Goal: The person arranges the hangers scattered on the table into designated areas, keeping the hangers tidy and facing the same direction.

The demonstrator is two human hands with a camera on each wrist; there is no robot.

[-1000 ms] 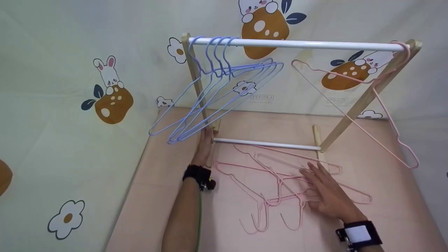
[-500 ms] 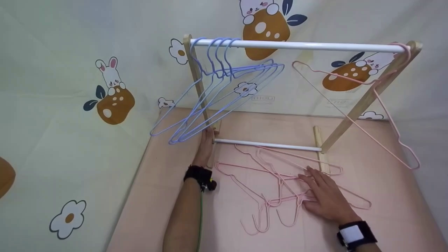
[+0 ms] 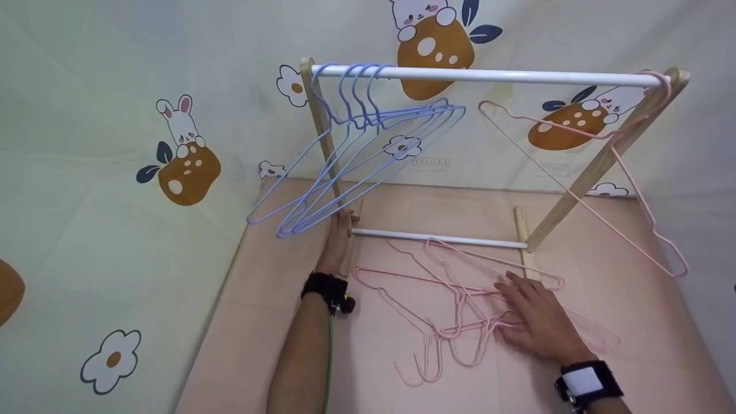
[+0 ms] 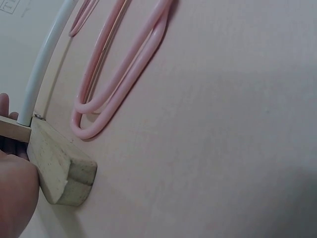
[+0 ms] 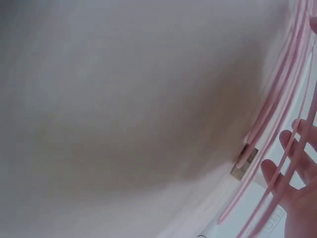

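My left hand (image 3: 336, 247) grips the foot of the left wooden upright of a small clothes rack (image 3: 489, 75). In the left wrist view, its fingers pass behind the upright beside the wooden foot (image 4: 64, 171). My right hand (image 3: 540, 322) holds a pink hanger (image 3: 468, 364) on top of a loose pile of pink hangers (image 3: 397, 307). Fingers (image 5: 271, 171) of this hand show beyond the pink wires in the right wrist view, spread apart; the exact contact is partly hidden.
Several blue hangers (image 3: 328, 190) hang at the left end of the upper bar. One pink hanger (image 3: 566, 190) hangs at its right end. A lower white bar (image 3: 437, 237) joins the uprights near the pink surface (image 3: 247, 345). Patterned fabric (image 3: 92, 230) stands behind and at the sides.
The top pink hanger under my right hand has shifted and turned a little; its hook has swung left and its far right corner is blurred. The left hand stays on the rack.
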